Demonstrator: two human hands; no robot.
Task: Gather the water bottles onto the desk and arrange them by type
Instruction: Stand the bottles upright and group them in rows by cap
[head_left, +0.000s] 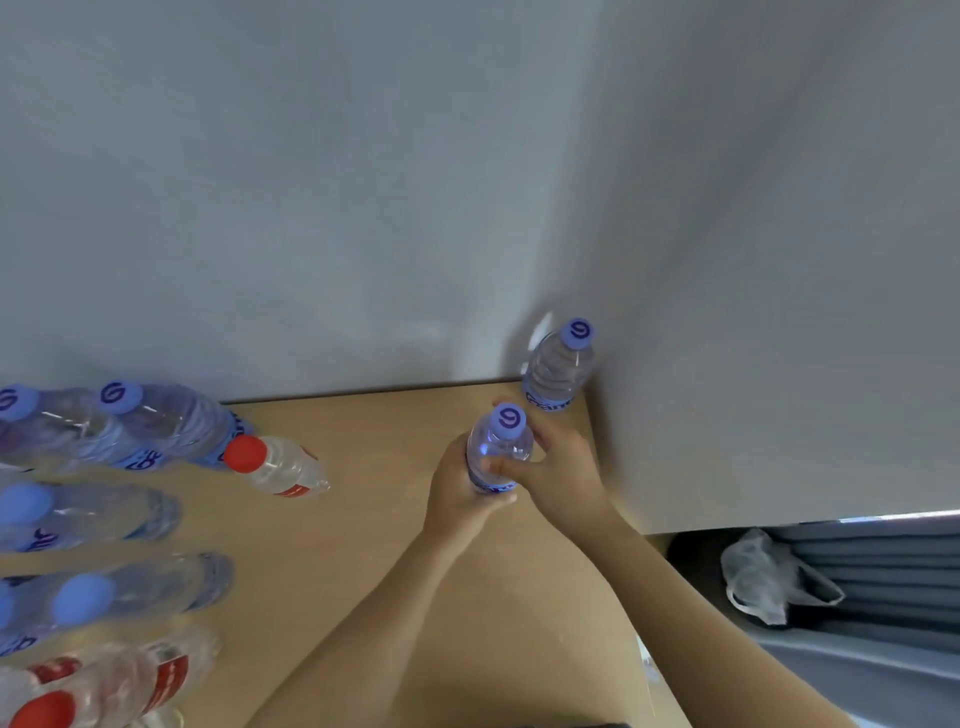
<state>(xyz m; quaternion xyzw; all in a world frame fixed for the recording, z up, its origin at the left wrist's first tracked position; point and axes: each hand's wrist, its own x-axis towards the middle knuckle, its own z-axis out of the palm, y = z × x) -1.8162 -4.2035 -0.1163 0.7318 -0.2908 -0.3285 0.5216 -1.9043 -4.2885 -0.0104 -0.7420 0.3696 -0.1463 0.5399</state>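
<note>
Head view, both hands (558, 462) gripping blue-capped bottle (498, 449), cap logo "G"

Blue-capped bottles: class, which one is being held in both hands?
The blue-capped bottle just in front of the corner, gripped by the left hand and right hand. The corner bottle and the cluster at left stand untouched.

Tan wood-grain desk (374, 519) under a pale grey wall (311, 182); clear bottles with lilac-blue caps (508, 420) bearing a dark swirl mark and blue labels, others clear with red caps (245, 453) and red labels; dark grey ribbed surface (883, 566) at right.
</note>
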